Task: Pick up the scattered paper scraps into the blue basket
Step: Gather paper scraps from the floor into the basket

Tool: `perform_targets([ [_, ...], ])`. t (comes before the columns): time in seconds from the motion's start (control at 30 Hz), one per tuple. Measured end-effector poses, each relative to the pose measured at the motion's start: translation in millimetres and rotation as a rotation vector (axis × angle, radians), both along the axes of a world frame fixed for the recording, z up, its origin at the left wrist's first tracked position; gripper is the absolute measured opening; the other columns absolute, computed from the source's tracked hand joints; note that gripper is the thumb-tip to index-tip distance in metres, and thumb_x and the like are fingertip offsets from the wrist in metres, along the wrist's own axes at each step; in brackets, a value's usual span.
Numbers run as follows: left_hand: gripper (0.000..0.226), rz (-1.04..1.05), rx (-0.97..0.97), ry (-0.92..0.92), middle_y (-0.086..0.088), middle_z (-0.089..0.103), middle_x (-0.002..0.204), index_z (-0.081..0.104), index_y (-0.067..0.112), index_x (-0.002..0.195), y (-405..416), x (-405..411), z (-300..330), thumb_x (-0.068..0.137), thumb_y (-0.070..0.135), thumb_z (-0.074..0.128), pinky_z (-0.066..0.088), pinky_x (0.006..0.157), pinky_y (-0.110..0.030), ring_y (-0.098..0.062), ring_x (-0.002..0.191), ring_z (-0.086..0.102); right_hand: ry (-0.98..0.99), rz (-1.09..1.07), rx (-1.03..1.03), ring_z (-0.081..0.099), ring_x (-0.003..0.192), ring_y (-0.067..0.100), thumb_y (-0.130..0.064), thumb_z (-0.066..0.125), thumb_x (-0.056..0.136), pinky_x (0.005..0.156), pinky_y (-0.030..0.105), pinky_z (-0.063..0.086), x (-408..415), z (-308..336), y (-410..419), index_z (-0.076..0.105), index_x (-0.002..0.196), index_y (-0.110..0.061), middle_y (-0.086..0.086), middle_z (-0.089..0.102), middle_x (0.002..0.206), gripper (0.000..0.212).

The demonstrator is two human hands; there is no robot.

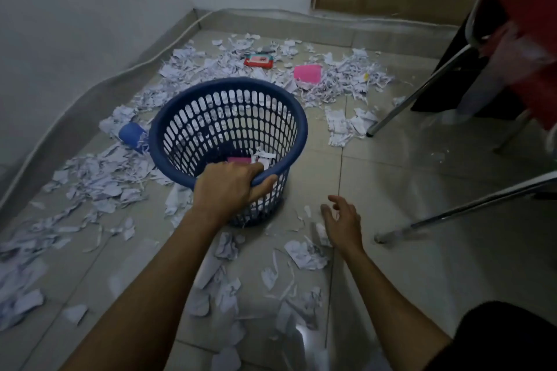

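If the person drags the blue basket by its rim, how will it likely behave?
Probably light: the blue basket has thin slotted walls and only a few paper scraps inside. It already leans toward the left hand gripping its rim, so it may tip easily. On the glossy tile floor it should slide freely.

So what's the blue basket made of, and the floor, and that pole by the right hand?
The blue basket looks like moulded plastic: smooth rim, even rows of slots in its wall. The floor seems to be glazed tile, since it is glossy with straight joint lines. The pole, a chair leg, looks like polished metal, shiny and silvery.
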State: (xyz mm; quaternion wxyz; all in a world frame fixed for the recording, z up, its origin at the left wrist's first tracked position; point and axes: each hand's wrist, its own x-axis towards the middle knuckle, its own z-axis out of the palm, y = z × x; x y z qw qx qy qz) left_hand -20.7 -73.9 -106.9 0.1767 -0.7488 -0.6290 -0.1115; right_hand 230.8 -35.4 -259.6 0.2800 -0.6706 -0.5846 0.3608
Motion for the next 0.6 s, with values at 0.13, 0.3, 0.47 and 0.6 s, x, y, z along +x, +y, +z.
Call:
perform_targets([
  [0.13,0.056,0.005,-0.018,-0.008,0.005,0.046,0.051,0.058,0.026,0.077,8,0,-1,0.097,0.066,0.023,0.035,0.041,-0.023,-0.015,0.040,0.043,-0.210,0.092,-0.171,0.029,0.144,0.031,-0.065,0.053,0.091,0.118,0.045,0.022,14,-46,-26,0.027,0.156,-0.032,0.009,0.027,0.160,0.077],
  [0.3,0.066,0.025,-0.027,-0.029,0.006,0.050,0.055,0.062,0.027,0.083,11,1,-4,0.096,0.070,0.014,0.033,0.043,-0.023,-0.013,0.044,0.046,-0.358,0.200,-0.047,-0.010,0.153,0.025,-0.087,0.037,0.079,0.121,0.049,0.000,6,-85,-59,-0.004,0.158,-0.038,0.004,-0.013,0.167,0.102],
  [0.47,0.067,0.021,-0.055,-0.043,0.006,0.051,0.053,0.062,0.027,0.084,20,-3,-7,0.095,0.071,0.013,0.040,0.044,-0.024,-0.012,0.042,0.046,-0.418,0.196,0.051,-0.026,0.149,0.023,-0.093,0.038,0.074,0.121,0.052,-0.010,-28,-104,-49,-0.013,0.156,-0.041,0.007,-0.023,0.164,0.109],
  [0.6,0.059,-0.010,-0.033,-0.032,0.006,0.047,0.051,0.057,0.026,0.077,20,-4,-7,0.097,0.068,0.021,0.038,0.042,-0.024,-0.011,0.040,0.043,-0.523,0.175,0.117,-0.022,0.150,0.030,-0.096,0.030,0.071,0.120,0.058,-0.008,-48,-114,-29,-0.008,0.158,-0.038,0.013,-0.020,0.164,0.111],
])
